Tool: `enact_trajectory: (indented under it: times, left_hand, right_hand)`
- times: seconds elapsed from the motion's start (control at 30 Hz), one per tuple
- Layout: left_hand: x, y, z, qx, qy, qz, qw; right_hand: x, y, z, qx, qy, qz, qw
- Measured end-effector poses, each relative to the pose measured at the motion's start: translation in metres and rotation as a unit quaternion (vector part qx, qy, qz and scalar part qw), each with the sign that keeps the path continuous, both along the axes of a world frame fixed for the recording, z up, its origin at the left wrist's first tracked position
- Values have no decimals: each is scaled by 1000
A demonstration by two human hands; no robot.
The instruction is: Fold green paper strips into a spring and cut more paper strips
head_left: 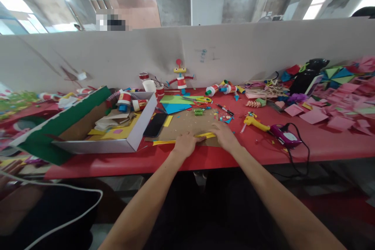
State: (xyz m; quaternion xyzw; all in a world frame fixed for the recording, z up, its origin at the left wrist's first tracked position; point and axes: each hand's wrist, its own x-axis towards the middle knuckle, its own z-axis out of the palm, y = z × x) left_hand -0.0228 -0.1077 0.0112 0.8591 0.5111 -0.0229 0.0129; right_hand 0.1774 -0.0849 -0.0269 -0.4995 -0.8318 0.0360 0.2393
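Note:
A long folded strip of yellow paper (164, 142) lies across the brown cardboard (184, 123) in front of me. My left hand (185, 144) presses down on the middle of this strip, its fingers closed over it and pointing right. At the strip's right end, my right hand (224, 136) grips it with bent fingers. Just beyond the hands sits a green coiled paper spring (198, 112). Yellow-handled scissors (203, 100) rest on green paper (171, 100) and blue paper (175, 108). A small paper-cup robot figure (181, 81) stands upright at the back.
To the left, an open box (133, 140) holds cup figures and paper; a black phone (155, 125) lies beside it. On the right are a yellow and purple glue gun (283, 134) with a cord, pink paper sheets (313, 116) and a black bottle (304, 80). Another person's hand (11, 170) shows far left.

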Motion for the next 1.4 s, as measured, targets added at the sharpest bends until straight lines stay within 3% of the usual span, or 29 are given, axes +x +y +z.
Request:
enact_trajectory:
  times: [0.1, 0.37, 0.73, 1.23, 1.4]
  left_hand:
    - [1, -2, -2, 3, -5, 10, 1000]
    - [-4, -8, -14, 48, -54, 20, 997]
    - [-15, -8, -11, 24, -127, 158, 979]
    - [-65, -25, -13, 59, -158, 219, 961]
    - [-94, -26, -22, 71, -227, 189, 953]
  right_hand:
    - [-8, -17, -2, -23, -40, 67, 997]
    - [-18, -41, -4, -5, -74, 36, 997]
    - [-27, -36, 7, -48, -91, 80, 992]
    - [-36, -44, 6, -58, -124, 67, 988]
    - [-35, -43, 2, -60, -124, 70, 988]
